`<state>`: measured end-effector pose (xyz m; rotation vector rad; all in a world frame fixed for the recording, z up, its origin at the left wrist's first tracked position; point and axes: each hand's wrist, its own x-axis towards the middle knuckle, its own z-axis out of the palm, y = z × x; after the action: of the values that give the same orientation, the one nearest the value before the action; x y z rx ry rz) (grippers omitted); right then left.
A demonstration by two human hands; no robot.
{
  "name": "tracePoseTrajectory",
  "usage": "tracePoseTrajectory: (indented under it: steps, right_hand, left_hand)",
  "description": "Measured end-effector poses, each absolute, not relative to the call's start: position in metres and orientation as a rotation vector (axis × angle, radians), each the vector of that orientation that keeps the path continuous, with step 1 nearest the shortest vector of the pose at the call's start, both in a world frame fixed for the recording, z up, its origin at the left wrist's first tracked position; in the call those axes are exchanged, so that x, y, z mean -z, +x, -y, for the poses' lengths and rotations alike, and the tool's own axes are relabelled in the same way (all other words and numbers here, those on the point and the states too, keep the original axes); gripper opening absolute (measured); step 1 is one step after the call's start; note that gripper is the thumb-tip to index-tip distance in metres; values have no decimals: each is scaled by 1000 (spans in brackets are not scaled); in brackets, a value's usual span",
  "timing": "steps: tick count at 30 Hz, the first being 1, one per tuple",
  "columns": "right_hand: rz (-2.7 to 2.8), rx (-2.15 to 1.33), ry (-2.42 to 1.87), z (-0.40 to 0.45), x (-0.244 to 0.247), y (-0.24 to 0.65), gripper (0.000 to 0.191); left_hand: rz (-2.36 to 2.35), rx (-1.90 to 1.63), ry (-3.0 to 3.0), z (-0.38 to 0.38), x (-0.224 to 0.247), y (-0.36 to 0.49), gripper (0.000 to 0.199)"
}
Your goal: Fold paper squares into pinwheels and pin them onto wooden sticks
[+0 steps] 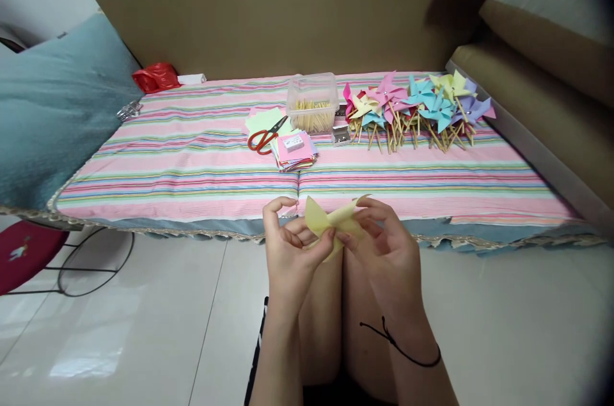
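Observation:
A pale yellow paper pinwheel (341, 219), with some of its corners folded inward, is held above my lap between both hands. My left hand (295, 252) pinches its left side, thumb near the centre and forefinger raised. My right hand (384, 246) grips the right side, its thumb close to the left thumb at the middle. A cord bracelet circles my right wrist. The thumbs and the folded paper hide the pinwheel's centre, so I cannot see how it is fastened.
On the striped cloth (192, 182) lie red-handled scissors (266, 136), a stack of coloured paper squares (295, 153) with a small box on top, and small boxes of metal pieces (341, 135). A clear tub (313, 115) holds wooden sticks. Finished pinwheels (412, 105) pile at right; a red stool (31, 252) stands left.

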<state>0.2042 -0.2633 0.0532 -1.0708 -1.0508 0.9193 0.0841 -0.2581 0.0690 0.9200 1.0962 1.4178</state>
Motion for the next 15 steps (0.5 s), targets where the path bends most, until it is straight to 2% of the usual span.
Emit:
tracePoseTrajectory:
  steps: [3, 5, 10, 15]
  right_hand:
    - [873, -1062, -1034, 263, -53, 203, 55]
    - [847, -1119, -1028, 263, -54, 203, 68]
    - [846, -1271, -1042, 265, -54, 207, 81]
    - [886, -1248, -1095, 266, -50, 214, 90]
  left_hand:
    - [-1084, -1387, 892, 257, -68, 83, 56]
    - [-1077, -1364, 887, 256, -68, 82, 56]
    - [-1065, -1299, 913, 257, -69, 82, 56]
    - [-1125, -1249, 924, 257, -70, 83, 57]
